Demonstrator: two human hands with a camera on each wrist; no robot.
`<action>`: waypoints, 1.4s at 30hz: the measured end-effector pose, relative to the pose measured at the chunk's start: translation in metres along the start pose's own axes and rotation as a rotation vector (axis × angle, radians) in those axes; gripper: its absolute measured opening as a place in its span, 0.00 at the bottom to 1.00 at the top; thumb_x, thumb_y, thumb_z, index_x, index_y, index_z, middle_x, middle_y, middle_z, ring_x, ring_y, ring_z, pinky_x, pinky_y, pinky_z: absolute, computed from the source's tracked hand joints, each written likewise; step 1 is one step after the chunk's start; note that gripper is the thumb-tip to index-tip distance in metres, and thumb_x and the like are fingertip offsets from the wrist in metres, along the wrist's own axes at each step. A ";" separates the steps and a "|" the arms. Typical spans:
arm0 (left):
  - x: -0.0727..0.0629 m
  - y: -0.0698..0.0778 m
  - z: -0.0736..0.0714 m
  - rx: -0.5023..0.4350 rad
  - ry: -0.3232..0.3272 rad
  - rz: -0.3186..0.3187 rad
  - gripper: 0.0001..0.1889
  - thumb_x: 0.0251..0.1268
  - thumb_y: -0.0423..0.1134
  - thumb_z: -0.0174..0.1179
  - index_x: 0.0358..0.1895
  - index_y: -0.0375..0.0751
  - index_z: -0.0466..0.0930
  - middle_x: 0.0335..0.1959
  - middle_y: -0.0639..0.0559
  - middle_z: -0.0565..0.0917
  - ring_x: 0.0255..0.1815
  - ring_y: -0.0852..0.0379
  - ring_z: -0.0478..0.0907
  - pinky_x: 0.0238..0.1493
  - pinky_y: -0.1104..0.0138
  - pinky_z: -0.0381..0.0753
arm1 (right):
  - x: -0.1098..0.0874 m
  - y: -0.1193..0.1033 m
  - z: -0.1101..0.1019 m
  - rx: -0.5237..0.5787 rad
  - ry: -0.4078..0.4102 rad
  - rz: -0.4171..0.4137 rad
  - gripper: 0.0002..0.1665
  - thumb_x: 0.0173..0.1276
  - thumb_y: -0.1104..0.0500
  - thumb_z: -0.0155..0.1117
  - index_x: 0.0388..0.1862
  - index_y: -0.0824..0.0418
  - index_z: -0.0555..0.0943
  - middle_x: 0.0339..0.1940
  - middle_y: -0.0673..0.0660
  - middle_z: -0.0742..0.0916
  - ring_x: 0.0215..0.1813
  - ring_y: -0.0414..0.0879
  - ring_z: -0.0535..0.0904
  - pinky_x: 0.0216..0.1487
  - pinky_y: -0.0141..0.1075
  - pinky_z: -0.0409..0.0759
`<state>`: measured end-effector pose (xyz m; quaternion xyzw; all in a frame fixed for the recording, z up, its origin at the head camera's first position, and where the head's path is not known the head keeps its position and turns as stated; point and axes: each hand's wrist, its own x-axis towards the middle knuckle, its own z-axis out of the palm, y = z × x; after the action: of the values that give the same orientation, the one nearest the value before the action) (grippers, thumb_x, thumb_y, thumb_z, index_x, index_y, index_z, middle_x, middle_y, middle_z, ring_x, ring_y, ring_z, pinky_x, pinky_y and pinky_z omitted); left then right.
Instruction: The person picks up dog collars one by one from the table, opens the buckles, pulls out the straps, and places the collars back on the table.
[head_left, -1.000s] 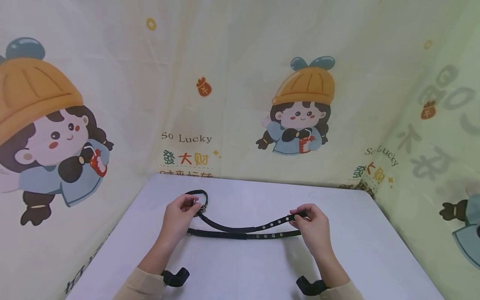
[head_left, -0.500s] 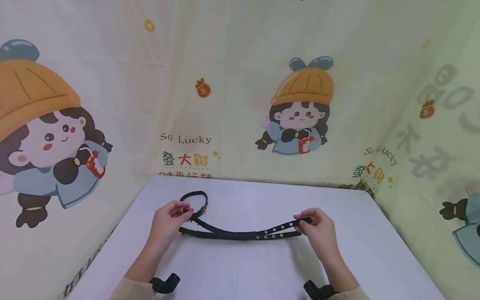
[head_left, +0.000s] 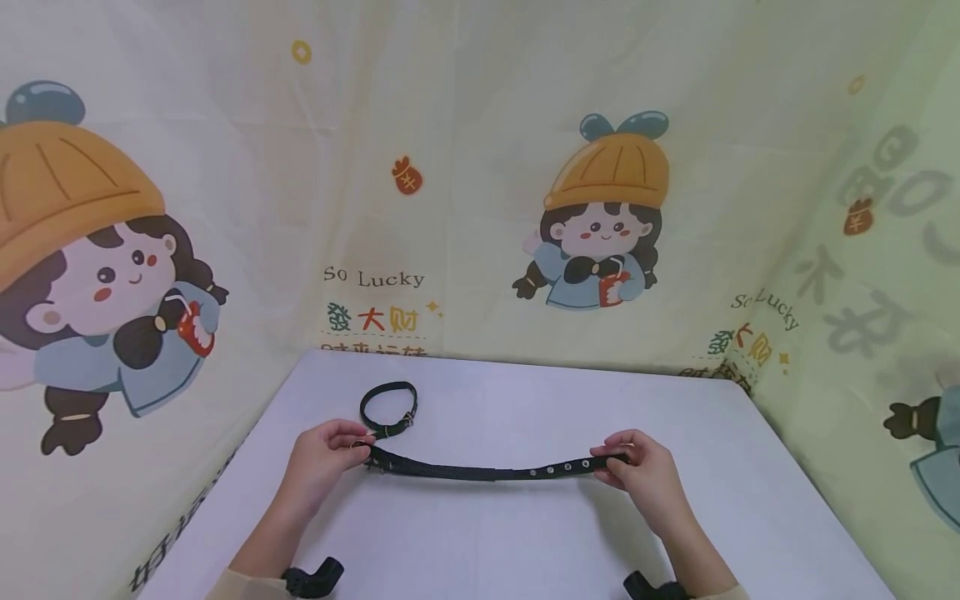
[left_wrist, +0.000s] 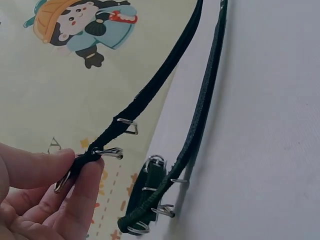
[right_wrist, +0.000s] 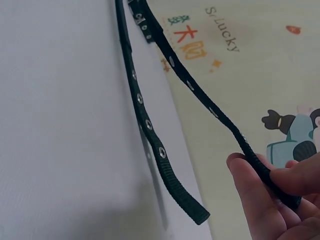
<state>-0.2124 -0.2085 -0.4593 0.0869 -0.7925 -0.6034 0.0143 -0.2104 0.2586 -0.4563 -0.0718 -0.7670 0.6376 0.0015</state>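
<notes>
A black collar (head_left: 450,472) with a metal buckle and a row of eyelets is stretched between both hands. My left hand (head_left: 321,460) pinches its buckle end between thumb and fingers, the metal buckle (left_wrist: 109,152) sticking out past the fingertips. At the other end, my right hand (head_left: 643,468) pinches the plain tip beyond the eyelets. A second black collar (right_wrist: 140,99) lies straight on the white table, mostly behind the held one in the head view. Past my left fingertips lies a third collar, buckled into a loop (head_left: 363,408).
The white table (head_left: 480,542) ends at a cream cloth backdrop (head_left: 480,208) printed with cartoon figures and lettering. Black wrist devices (head_left: 315,578) sit on both wrists, at the cuffs of beige sleeves.
Both hands have moved nearer to me and slightly apart with the held collar, bringing it over the straight one in the head view. The looped collar now shows whole.
</notes>
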 end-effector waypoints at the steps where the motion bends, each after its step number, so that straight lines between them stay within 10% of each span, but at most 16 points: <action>1: -0.001 -0.001 0.000 -0.002 -0.005 -0.008 0.17 0.65 0.25 0.72 0.56 0.27 0.83 0.44 0.42 0.93 0.43 0.59 0.90 0.44 0.71 0.89 | 0.000 0.001 0.000 -0.002 -0.007 0.006 0.16 0.72 0.79 0.58 0.57 0.75 0.76 0.51 0.69 0.92 0.47 0.48 0.92 0.47 0.37 0.92; 42: 0.007 -0.028 -0.020 0.170 -0.115 -0.138 0.16 0.61 0.19 0.71 0.52 0.28 0.83 0.41 0.43 0.92 0.40 0.55 0.89 0.43 0.61 0.92 | 0.000 0.027 -0.003 -0.202 -0.079 0.117 0.15 0.66 0.82 0.60 0.49 0.71 0.79 0.44 0.66 0.94 0.43 0.50 0.90 0.40 0.39 0.91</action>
<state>-0.2136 -0.2359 -0.4814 0.1074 -0.8325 -0.5375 -0.0802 -0.2076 0.2660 -0.4824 -0.0912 -0.8214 0.5582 -0.0731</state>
